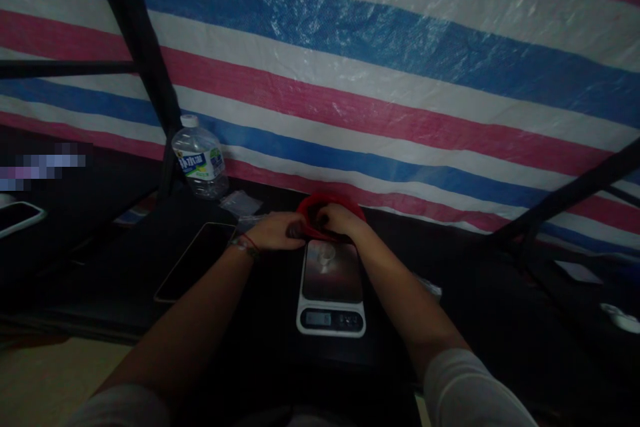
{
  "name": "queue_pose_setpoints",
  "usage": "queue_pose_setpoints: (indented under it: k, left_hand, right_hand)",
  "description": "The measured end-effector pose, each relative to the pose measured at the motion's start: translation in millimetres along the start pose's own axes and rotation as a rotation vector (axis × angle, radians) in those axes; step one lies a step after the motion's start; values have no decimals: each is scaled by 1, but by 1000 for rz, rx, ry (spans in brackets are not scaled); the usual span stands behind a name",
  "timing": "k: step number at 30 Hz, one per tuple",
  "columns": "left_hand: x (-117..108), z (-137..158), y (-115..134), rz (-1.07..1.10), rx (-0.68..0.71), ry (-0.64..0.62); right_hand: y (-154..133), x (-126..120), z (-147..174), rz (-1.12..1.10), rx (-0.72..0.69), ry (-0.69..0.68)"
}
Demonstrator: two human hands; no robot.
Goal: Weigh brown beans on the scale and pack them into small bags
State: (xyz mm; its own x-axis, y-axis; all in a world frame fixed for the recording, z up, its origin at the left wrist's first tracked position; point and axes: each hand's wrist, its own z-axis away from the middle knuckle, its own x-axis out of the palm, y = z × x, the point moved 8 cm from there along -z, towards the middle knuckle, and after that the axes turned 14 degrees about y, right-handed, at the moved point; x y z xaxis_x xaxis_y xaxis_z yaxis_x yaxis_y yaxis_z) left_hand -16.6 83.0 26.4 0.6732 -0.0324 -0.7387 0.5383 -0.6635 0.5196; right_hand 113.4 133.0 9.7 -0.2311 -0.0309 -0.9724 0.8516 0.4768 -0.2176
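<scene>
A red open container (333, 199), whether bag or bowl I cannot tell, lies just behind a small white digital scale (331, 330). My left hand (277, 230) is closed on the container's left rim. Over its opening, my right hand (341, 219) reaches in, and its fingertips are hidden inside. On the scale's metal plate sits a small clear round cup (327, 255). The scale's display is lit, but its digits are too dim to read.
Left of the scale lies a dark-screened tablet (197, 263), with small clear plastic bags (241, 203) behind it. A large clear bottle (203, 163) stands by a black frame post (143, 47). Striped sheeting (380, 80) hangs behind the black table (480, 300).
</scene>
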Motion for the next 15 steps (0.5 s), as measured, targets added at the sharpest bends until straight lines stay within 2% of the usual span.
queue_pose_setpoints:
  k: [2, 3, 7, 10, 15]
  left_hand:
    - [6, 4, 5, 16, 74, -136]
    - [6, 4, 7, 23, 99, -144]
    - [7, 1, 28, 76, 198, -42]
    - [18, 2, 50, 86, 266, -45]
    - [35, 0, 60, -40, 239, -35]
  right_hand:
    - [2, -1, 1, 5, 19, 27]
    - [3, -2, 2, 3, 29, 42]
    - [11, -6, 4, -19, 56, 94]
    - [12, -7, 7, -45, 13, 154]
    - [13, 5, 10, -32, 3, 108]
